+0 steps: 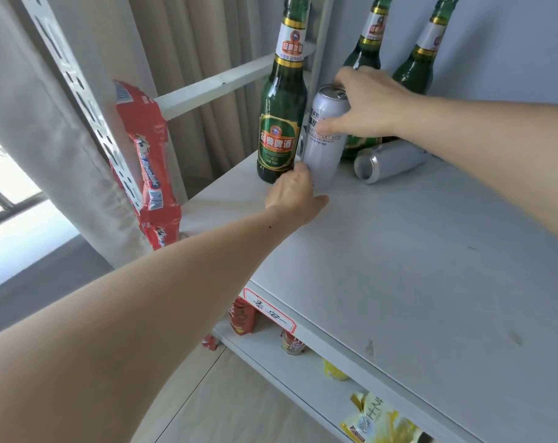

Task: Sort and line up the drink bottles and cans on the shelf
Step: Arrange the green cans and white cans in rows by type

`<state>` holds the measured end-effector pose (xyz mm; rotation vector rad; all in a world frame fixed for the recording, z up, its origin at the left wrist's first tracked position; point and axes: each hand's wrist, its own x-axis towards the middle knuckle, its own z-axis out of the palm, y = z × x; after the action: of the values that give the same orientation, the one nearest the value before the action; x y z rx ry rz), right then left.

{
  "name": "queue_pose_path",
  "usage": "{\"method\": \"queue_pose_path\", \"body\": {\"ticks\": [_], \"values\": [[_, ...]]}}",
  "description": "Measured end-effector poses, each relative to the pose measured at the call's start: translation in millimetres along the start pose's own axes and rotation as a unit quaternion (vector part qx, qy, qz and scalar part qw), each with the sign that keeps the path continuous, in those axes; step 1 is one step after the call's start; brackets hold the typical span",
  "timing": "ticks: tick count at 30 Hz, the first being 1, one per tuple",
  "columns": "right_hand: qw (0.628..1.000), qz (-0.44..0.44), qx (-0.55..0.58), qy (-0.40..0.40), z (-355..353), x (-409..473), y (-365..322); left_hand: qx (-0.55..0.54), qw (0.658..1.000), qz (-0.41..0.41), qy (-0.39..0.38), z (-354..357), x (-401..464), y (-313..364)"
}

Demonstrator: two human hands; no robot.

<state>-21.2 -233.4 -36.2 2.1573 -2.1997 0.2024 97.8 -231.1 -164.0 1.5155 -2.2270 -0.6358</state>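
Reaching across the pale shelf [415, 266], the left hand [295, 195] curls its fingers at the foot of an upright silver can [325, 139], touching its base, though whether it truly grips is hidden. Higher up, the right hand [367, 103] clasps the same can near its top, thumb across the label and fingers over the rim. Just left of the can stands a green bottle [279, 123], touching or nearly so; a second can [389, 161] lies on its side to the right, with two more bottles [365, 49] upright behind by the wall.
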Motion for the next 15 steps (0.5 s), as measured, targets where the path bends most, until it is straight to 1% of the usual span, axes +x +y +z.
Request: {"method": "queue_pose_path", "body": {"ticks": [3,8,11,15], "values": [[1.0,0.01,0.015,0.02,4,3,2,-0.016,1.0,-0.009,0.0,4,0,2],[0.998,0.041,0.05,0.025,4,-4,5,-0.036,0.999,-0.017,-0.009,5,-2,7],[0.996,0.026,0.07,0.042,1,-22,11,-0.041,0.999,-0.013,-0.01,5,-8,13],[0.995,0.025,0.088,0.044,-15,-57,19,-0.033,0.999,0.003,-0.014,3,-23,24]]}}
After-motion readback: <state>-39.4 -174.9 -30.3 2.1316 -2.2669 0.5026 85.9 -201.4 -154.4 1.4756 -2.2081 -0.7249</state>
